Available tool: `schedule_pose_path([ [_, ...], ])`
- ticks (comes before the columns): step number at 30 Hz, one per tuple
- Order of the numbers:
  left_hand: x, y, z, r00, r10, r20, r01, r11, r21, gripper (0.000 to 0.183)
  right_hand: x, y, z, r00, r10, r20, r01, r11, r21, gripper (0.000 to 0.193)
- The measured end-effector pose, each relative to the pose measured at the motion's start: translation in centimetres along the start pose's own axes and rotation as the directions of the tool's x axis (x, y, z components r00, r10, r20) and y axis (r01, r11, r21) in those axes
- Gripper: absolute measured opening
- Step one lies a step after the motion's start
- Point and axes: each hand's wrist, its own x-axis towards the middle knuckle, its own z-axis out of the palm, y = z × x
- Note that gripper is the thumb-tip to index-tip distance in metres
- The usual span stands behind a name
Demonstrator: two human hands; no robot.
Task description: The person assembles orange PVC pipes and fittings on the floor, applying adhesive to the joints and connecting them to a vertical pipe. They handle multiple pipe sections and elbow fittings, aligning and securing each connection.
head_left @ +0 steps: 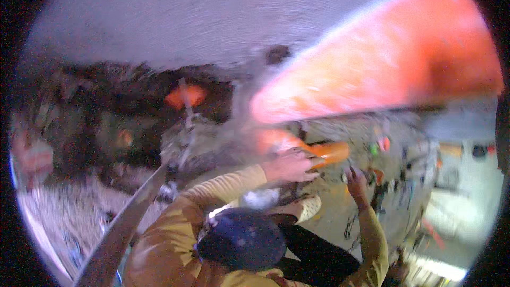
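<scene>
The wearer's own hands are being kept out of sight, so their grip cannot be told. One blurred orange-pink shape (382, 56) is being cut off at the right rim. Near the centre, one orange object (336, 152), hard to identify, is being touched by a co-worker's left hand (291, 166); its hold is being blurred. The co-worker's right hand (357, 183) is being held nearby, below one dark cap's (241, 239) upper right.

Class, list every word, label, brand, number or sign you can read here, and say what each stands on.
None can be read.
Large orange shape: too blurred.
Orange object by a co-worker's hand: too blurred.
Dark cap: no legible lettering.
Small red item at right: too small and blurred.
</scene>
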Motion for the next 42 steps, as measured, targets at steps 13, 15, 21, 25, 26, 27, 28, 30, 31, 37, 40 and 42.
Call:
schedule_pose_path([
  [13, -28.1, -35.7, -16.8, -0.377, -0.904, -0.198, -0.201, 0.289, -0.936, 0.035, -6.4, 2.4, 2.9, 0.724, -0.479, 0.497, 0.488, 0.864, 0.123, 0.037],
  [15, -26.0, -38.4, -14.7, -0.135, -0.988, -0.072, -0.336, 0.114, -0.935, 0.032, -10.4, 7.6, 4.4, 0.766, -0.307, 0.565, 0.354, 0.935, 0.029, 0.038],
  [21, -32.8, -40.0, -17.8, 0.012, -0.808, -0.589, -0.068, 0.587, -0.807, 0.023, -11.3, -8.7, -0.6, 0.7, -0.235, 0.674, -0.22, 0.827, 0.517, 0.041],
  [25, -21.0, -32.0, -11.9, -0.414, -0.752, -0.514, -0.147, 0.612, -0.777, 0.022, -16.8, -10.9, -5.4, 0.647, 0.139, 0.75, -0.59, 0.715, 0.376, 0.044],
  [26, -20.8, -29.5, -11.5, -0.419, -0.67, -0.612, -0.16, 0.719, -0.677, 0.023, -17.3, -11.5, -5.8, 0.621, 0.154, 0.768, -0.614, 0.705, 0.355, 0.046],
  [27, -21.0, -27.1, -11.2, -0.423, -0.574, -0.701, -0.171, 0.811, -0.56, 0.025, -17.3, -12.9, -6.9, 0.561, 0.152, 0.814, -0.681, 0.644, 0.349, 0.048],
  [28, -21.0, -24.8, -10.8, -0.439, -0.529, -0.726, 0.058, 0.79, -0.611, 0.026, -18.0, -13.4, -7.7, 0.501, 0.159, 0.851, -0.747, 0.577, 0.332, 0.049],
  [30, -22.3, -22.1, -10.0, -0.396, -0.498, -0.771, 0.038, 0.83, -0.556, 0.026, -19.0, -10.3, -6.9, 0.604, 0.062, 0.795, -0.673, 0.574, 0.467, 0.05],
  [31, -22.6, -20.8, -9.4, -0.386, -0.457, -0.802, 0.043, 0.859, -0.51, 0.027, -19.6, -7.7, -6.1, 0.65, 0.018, 0.76, -0.631, 0.571, 0.526, 0.05],
  [37, -20.1, -6.6, -10.4, -0.22, -0.534, -0.816, 0.26, 0.774, -0.577, 0.03, -17.4, -2.6, -1.5, 0.622, -0.083, 0.778, -0.433, 0.792, 0.431, 0.043],
  [40, -26.4, -11.0, -7.4, -0.089, -0.481, -0.872, 0.403, 0.783, -0.473, 0.028, -15.2, -1.0, 1.9, 0.699, -0.187, 0.691, -0.384, 0.717, 0.582, 0.04],
  [42, -22.5, -5.6, -6.7, -0.139, -0.813, -0.566, 0.232, 0.529, -0.816, 0.027, -14.1, -0.4, 2.2, 0.775, -0.155, 0.613, -0.325, 0.734, 0.597, 0.039],
])
